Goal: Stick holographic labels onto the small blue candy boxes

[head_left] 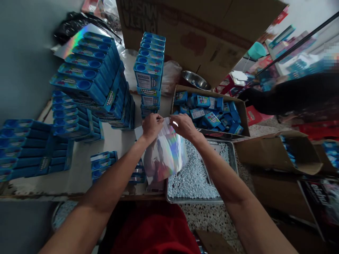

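Observation:
Both of my hands pinch the top edge of a shiny holographic pouch that hangs between them. My left hand grips its left top corner with closed fingers. My right hand grips the right top corner the same way. The pouch hangs over the left edge of a metal tray filled with small white candies. Behind my hands stands a tall stack of blue candy boxes.
Big piles of blue boxes cover the left of the cardboard work surface. A cardboard box of small blue packs sits behind the tray, with a metal bowl beyond it. Another person's dark sleeve reaches in at the right.

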Demonstrator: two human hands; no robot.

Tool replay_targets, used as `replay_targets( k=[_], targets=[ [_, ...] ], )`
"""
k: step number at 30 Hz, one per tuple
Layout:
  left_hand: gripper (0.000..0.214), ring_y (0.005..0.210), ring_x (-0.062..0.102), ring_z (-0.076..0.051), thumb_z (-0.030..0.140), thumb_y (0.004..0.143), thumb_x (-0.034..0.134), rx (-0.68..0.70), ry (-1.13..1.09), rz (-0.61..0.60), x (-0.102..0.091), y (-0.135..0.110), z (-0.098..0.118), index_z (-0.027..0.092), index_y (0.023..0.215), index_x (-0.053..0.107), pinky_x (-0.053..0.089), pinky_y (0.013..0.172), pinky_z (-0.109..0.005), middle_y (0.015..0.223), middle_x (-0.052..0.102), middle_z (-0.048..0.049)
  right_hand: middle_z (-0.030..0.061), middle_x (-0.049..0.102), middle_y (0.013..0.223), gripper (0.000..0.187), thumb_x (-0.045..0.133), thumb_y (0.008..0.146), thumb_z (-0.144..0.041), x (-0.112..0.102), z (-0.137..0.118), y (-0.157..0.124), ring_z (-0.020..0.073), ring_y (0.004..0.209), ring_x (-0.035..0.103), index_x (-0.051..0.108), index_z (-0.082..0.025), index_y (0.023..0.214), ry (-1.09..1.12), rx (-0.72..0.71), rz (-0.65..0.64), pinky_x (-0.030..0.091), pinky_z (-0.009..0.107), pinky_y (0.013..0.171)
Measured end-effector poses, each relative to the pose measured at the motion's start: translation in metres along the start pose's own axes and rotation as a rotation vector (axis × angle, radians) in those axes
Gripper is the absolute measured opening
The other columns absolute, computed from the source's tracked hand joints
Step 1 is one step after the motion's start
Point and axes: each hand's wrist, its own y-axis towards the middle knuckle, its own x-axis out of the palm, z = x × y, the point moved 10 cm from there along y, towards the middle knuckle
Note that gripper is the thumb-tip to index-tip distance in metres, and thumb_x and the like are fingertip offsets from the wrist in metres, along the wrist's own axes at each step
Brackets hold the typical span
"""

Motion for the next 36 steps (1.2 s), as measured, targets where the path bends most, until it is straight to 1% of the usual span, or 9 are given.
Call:
replay_targets(
  k=[5,11,14,16,19,23,26,31,36],
  targets=[
    [0.010,0.090,0.070,-0.026,0.024,0.081,0.066,-0.021,-0.027,0.006,0.002,0.000,-0.006,0.022,0.077,0.075,0.043,0.077,-0.033,0.090,0.078,-0.0069,0.0086,0.072,0.090,0.019,0.054,0.100,-0.021,-0.008,-0.014,-0.031,0.0248,0.094,0.055,0.072,-0.019,0.094,-0.041,-0.011,0.104,0.030,0.036,0.082],
    [0.013,0.089,0.068,-0.026,0.022,0.084,0.064,-0.005,-0.003,0.034,0.014,0.011,-0.007,0.020,0.078,0.076,0.045,0.081,-0.035,0.093,0.076,-0.0095,0.0064,0.066,0.080,0.024,0.057,0.101,-0.029,-0.041,-0.031,-0.074,0.0229,0.084,0.052,0.077,-0.023,0.088,-0.053,0.109,0.320,0.032,0.037,0.078],
    [0.013,0.099,0.067,-0.028,0.024,0.086,0.068,0.117,-0.079,0.059,0.008,0.009,0.003,0.018,0.093,0.077,0.047,0.092,-0.038,0.101,0.074,-0.0127,0.0028,0.065,0.073,0.019,0.062,0.098,-0.030,-0.058,-0.047,-0.103,0.0185,0.072,0.052,0.076,-0.023,0.087,0.164,0.241,0.421,0.036,0.034,0.074],
    [0.024,0.115,0.063,-0.030,0.030,0.087,0.072,0.201,-0.183,0.131,-0.013,-0.009,0.007,0.018,0.107,0.076,0.045,0.103,-0.041,0.114,0.071,-0.0138,-0.0011,0.060,0.065,0.015,0.070,0.093,-0.033,-0.061,-0.050,-0.123,0.0148,0.061,0.048,0.076,-0.023,0.085,0.471,0.423,0.478,0.037,0.031,0.066],
    [0.032,0.116,0.062,-0.029,0.047,0.090,0.070,0.089,-0.474,0.135,-0.044,-0.054,-0.016,0.019,0.104,0.075,0.047,0.105,-0.041,0.112,0.072,-0.0116,-0.0045,0.056,0.060,0.017,0.079,0.085,-0.038,-0.040,-0.063,-0.140,0.0117,0.055,0.045,0.074,-0.022,0.082,1.011,0.658,0.446,0.037,0.026,0.057],
    [0.073,0.096,0.071,-0.029,0.081,0.081,0.060,-0.449,-1.097,-0.296,-0.020,-0.143,-0.060,0.014,0.103,0.073,0.057,0.088,-0.042,0.100,0.075,-0.0160,-0.0036,0.061,0.066,0.021,0.087,0.075,-0.035,-0.011,-0.096,-0.139,0.0089,0.058,0.046,0.073,-0.021,0.077,1.499,0.749,0.342,0.038,0.023,0.057],
    [0.090,0.111,0.069,-0.035,0.088,0.072,0.062,-0.534,-1.396,-0.483,-0.020,-0.191,-0.056,0.014,0.123,0.069,0.057,0.092,-0.049,0.122,0.072,-0.0220,-0.0055,0.052,0.061,0.022,0.088,0.075,-0.034,0.011,-0.121,-0.139,0.0068,0.054,0.037,0.071,-0.019,0.075,1.725,0.803,0.237,0.035,0.020,0.052],
    [0.074,0.120,0.065,-0.033,0.055,0.069,0.090,-0.518,-1.392,-0.444,-0.035,-0.211,-0.063,0.019,0.129,0.066,0.055,0.097,-0.047,0.132,0.068,-0.0180,-0.0080,0.041,0.057,0.026,0.089,0.071,-0.032,0.042,-0.160,-0.151,0.0062,0.052,0.030,0.068,-0.018,0.071,1.916,0.910,0.059,0.044,0.019,0.051],
    [0.059,0.103,0.070,-0.025,0.060,0.072,0.085,-0.539,-1.462,-0.445,-0.035,-0.214,-0.072,0.018,0.112,0.074,0.058,0.088,-0.040,0.115,0.074,-0.0134,-0.0074,0.043,0.056,0.026,0.090,0.069,-0.028,0.058,-0.189,-0.164,0.0059,0.050,0.035,0.067,-0.017,0.069,1.957,0.968,-0.074,0.046,0.019,0.050]
  ],
)
